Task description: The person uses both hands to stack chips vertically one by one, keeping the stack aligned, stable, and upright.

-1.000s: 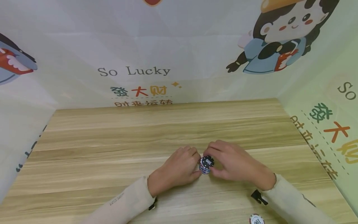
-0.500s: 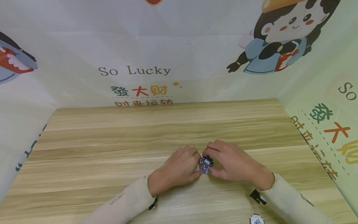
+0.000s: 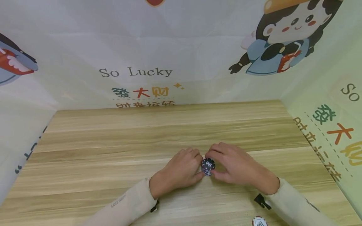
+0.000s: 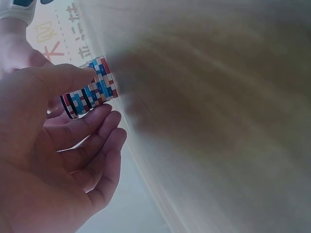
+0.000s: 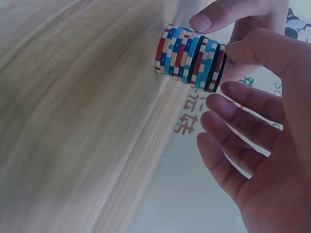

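A stack of poker chips (image 5: 187, 56) in red, white, blue and black stands on the wooden table, with several chips in it. On top lies a black chip (image 3: 208, 164) marked 100. My left hand (image 3: 179, 168) holds the stack from the left; in the left wrist view its thumb (image 4: 73, 77) lies along one side and its index finger on the other. From the right, my right hand (image 3: 233, 163) pinches the top black chip between thumb and index finger. The right hand's other fingers (image 5: 218, 141) are loosely bent and clear of the stack.
A white chip with a red edge (image 3: 259, 221), marked 100, lies near the front edge of the view. Printed cloth walls (image 3: 70, 56) stand behind and at both sides of the wooden table (image 3: 127, 135). A black clip (image 3: 262, 201) hangs by the right sleeve.
The top black chip has shifted slightly left over the stack, within the right hand's pinch. My left hand stays in place around the stack.
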Motion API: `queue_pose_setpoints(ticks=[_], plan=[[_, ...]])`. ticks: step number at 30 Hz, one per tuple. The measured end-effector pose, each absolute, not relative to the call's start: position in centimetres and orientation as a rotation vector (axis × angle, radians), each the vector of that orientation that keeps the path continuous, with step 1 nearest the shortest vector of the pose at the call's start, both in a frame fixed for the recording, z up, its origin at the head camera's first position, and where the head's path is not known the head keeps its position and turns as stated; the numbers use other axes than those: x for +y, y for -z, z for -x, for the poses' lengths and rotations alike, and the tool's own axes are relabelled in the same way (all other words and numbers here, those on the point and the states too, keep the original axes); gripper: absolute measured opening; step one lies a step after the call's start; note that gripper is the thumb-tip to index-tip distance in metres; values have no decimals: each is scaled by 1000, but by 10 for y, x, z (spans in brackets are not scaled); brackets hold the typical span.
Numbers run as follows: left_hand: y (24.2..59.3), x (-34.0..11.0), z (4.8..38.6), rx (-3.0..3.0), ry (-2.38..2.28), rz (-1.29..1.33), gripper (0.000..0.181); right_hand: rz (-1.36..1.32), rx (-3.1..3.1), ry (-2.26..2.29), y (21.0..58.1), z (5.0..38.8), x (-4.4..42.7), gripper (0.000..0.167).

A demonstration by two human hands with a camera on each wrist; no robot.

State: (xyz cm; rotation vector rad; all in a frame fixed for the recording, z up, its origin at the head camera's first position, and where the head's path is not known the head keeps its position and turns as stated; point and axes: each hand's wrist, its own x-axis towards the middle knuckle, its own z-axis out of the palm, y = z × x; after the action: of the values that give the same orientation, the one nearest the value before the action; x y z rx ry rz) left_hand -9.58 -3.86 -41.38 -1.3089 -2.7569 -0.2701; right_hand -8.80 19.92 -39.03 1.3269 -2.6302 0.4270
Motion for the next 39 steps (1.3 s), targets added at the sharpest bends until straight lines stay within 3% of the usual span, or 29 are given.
queue_pose_setpoints(ticks=[5,12,39], plan=[[414,-39,95,-2752,264,1310,35,-1247,-2660,-385,389,79,211,45],[414,-38,95,-2771,245,1311,37,-1179,-2672,-340,388,63,235,37],[415,-38,97,-2771,241,1337,39,-1175,-3010,-380,402,-11,299,36]])
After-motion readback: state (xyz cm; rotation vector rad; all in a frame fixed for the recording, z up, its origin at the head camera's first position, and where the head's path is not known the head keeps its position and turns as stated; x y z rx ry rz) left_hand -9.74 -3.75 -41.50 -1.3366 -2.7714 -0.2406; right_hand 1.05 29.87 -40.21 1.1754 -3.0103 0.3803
